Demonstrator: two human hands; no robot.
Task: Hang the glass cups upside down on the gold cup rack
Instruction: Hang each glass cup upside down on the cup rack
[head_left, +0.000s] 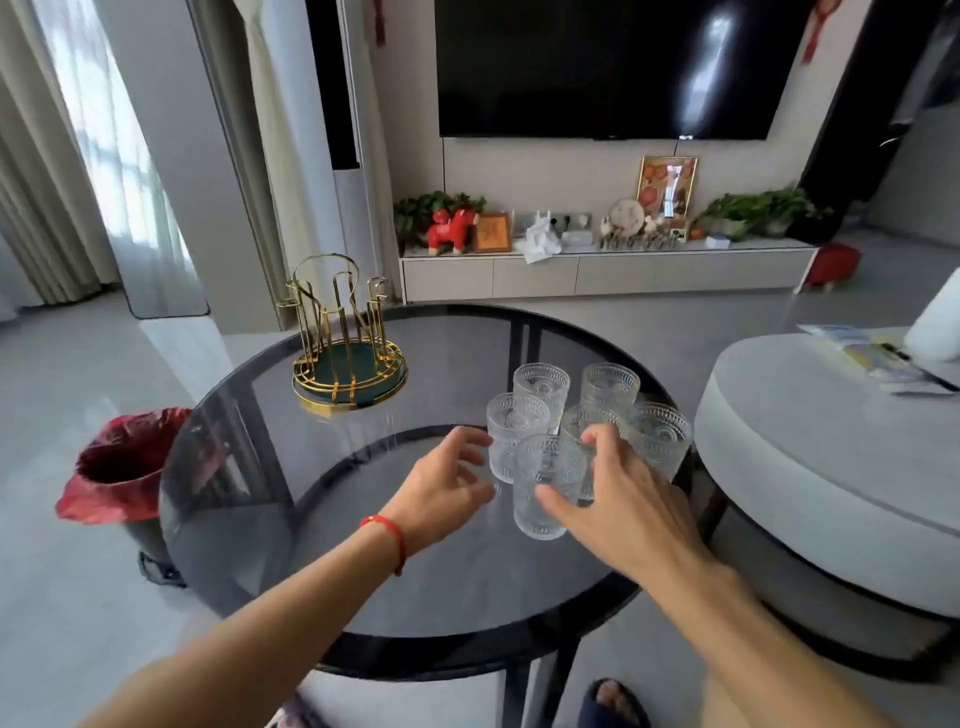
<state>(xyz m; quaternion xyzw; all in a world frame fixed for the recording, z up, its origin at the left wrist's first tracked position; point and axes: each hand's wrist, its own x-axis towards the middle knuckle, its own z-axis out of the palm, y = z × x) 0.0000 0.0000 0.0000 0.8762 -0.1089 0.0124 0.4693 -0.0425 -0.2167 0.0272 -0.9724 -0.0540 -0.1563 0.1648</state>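
**A:** Six glass cups (587, 441) stood bunched together toward the right edge of the table (270, 467), all mouths up, not one of them on a peg.

**B:** And the gold cup rack (347, 338) sat well apart from them, up at the far left edge, every peg bare. That looked like a staging layout: cups in one cluster, rack clear of them, open glass between for carrying across.

**A:** The right hand (623, 499) had its fingers curled round the nearest cup (548, 486), thumb low on the near wall, fingertips over the far side. Whether it truly gripped or only touched, that could not be told for sure.

**B:** The left hand (447, 483)?

**A:** Spread and empty, fingertips just beside the left cup (514, 431) of the cluster, seemingly not yet closed on it. Likely each hand was meant to take one.

**B:** The front cup made sense as first pick, since nothing blocked it. The embossed walls should have given decent purchase, and every cup needed flipping before a peg would take it.
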